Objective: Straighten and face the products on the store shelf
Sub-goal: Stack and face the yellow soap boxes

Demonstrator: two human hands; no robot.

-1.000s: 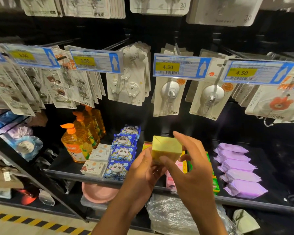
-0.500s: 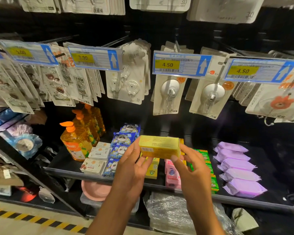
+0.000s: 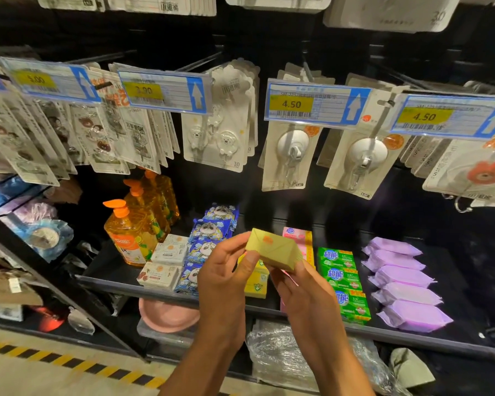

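I hold a yellow soap box [image 3: 273, 250] in the air in front of the black shelf [image 3: 412, 337], tilted so its folded end flap faces me. My left hand [image 3: 226, 270] pinches its left end between thumb and fingers. My right hand [image 3: 300, 284] grips its lower right edge from below. Behind the box a row of yellow soap boxes [image 3: 256, 284] lies on the shelf, with pink soap boxes [image 3: 296, 235] and green soap boxes [image 3: 340, 274] to the right.
Left on the shelf stand orange pump bottles [image 3: 132, 235], white soap boxes [image 3: 166, 261] and blue panda packs [image 3: 209, 241]. Purple wipe packs [image 3: 403, 284] lie at the right. Carded hooks [image 3: 292, 155] and price tags [image 3: 315, 102] hang above. A pink basin [image 3: 166, 315] sits below.
Both hands have turned the yellow box from lying level with its long side toward me to a tilt with its end flap facing me. The box has stayed in front of the shelf.
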